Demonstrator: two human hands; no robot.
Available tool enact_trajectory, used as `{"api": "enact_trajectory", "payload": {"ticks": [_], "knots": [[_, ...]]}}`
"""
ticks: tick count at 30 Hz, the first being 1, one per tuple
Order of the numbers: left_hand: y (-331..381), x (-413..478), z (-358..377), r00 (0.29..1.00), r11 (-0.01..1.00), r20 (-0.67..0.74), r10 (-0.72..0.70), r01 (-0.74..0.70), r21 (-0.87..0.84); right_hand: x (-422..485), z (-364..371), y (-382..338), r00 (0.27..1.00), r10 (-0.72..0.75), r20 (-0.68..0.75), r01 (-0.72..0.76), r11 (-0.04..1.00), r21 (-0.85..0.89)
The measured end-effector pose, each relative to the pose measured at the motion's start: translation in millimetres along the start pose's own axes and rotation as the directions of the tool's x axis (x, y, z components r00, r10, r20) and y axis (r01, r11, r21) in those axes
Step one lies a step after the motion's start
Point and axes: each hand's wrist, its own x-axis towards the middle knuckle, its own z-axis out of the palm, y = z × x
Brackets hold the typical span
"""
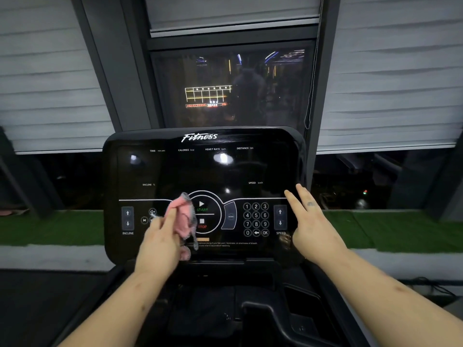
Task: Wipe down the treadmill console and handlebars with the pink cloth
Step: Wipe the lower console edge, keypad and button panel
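Left hand [160,242]: pink cloth [181,216] is pinched, bunched, over the treadmill console [175,169], just left of START button [202,206].
Right hand [309,222]: fingers held straight, laid at console's right edge beside SPEED arrows [280,217].
Separation: hands well apart.

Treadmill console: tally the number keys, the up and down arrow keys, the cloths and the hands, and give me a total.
Number keys: 10
Up and down arrow keys: 4
Pink cloth: 1
Hands: 2, left hand gripping the cloth, right hand open
Total: 17
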Motion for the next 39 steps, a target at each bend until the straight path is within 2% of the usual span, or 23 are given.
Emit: {"api": "enact_trajectory", "payload": {"ticks": [4,6,10,13,19,23,26,31,35,39], "knots": [[4,2,3,0.997,0.997,-0.022,-0.072,0.072,0.035,1,3,4,0.999,-0.008,-0.033,0.009,0.999,0.045],[18,-1,11,0.998,0.994,-0.017,-0.059,0.06,0.094,1,4,6,0.998,-0.008,-0.054,0.012,0.997,0.079],[62,-8,31,0.994,0.987,-0.019,0.104,-0.101,0.124,0,5,4,0.997,-0.013,-0.076,0.022,0.993,0.115],[106,-14,48,0.977,0.959,0.059,0.207,-0.214,0.186,0,4,3,0.996,-0.022,-0.087,0.034,0.99,0.133],[183,-23,75,0.885,0.847,0.135,0.446,-0.467,0.255,-1,-7,4,0.995,0.001,-0.1,0.021,0.976,0.218],[221,-3,69,0.844,0.802,0.13,0.521,-0.536,0.265,2,-15,7,0.991,0.008,-0.133,0.023,0.973,0.228],[246,24,51,0.838,0.796,0.078,0.54,-0.539,0.275,5,-25,11,0.985,0.023,-0.17,0.011,0.98,0.196],[281,78,14,0.874,0.831,0.023,0.485,-0.469,0.3,5,-42,14,0.986,0.031,-0.162,-0.003,0.986,0.167],[282,94,2,0.898,0.855,0.003,0.44,-0.42,0.304,4,-45,15,0.988,0.04,-0.149,-0.019,0.99,0.143],[261,71,14,0.894,0.85,0.015,0.448,-0.431,0.303,3,-35,15,0.989,0.025,-0.143,-0.007,0.992,0.126]]}}
